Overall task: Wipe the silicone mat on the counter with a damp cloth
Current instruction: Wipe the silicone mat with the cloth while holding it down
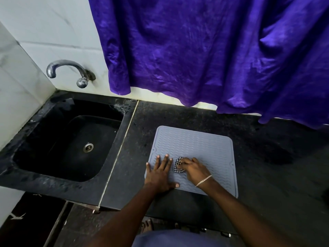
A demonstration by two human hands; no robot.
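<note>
Lying flat on the dark speckled tabletop [258,136], the grey silicone mat [195,143] sits to the right of the sink, its wavy ridged surface facing up and its near edge close to the tabletop's front edge. On the mat's near half, a small checked black-and-white cloth [178,166] is bunched under the fingers of the right hand [193,169], which is curled over it and gripping it against the mat; a silver chain bracelet [203,180] circles that wrist. Just beside the cloth, the left hand [161,172] is spread flat with nothing in it, palm down, fingers splayed over the mat's near left corner and thumb reaching along the near edge, pressing on the mat. Both bare forearms reach in from the bottom of the view. To the left, set into the same dark stone, is a black sink [44,139] with a metal drain [88,147] at its bottom, and a curved chrome tap [69,70] comes out of the white tiled wall [44,24] above it. A purple curtain [204,50] hangs down behind the tabletop, its hem reaching the back edge on the right. Bare toes [147,226] show on the floor below.
</note>
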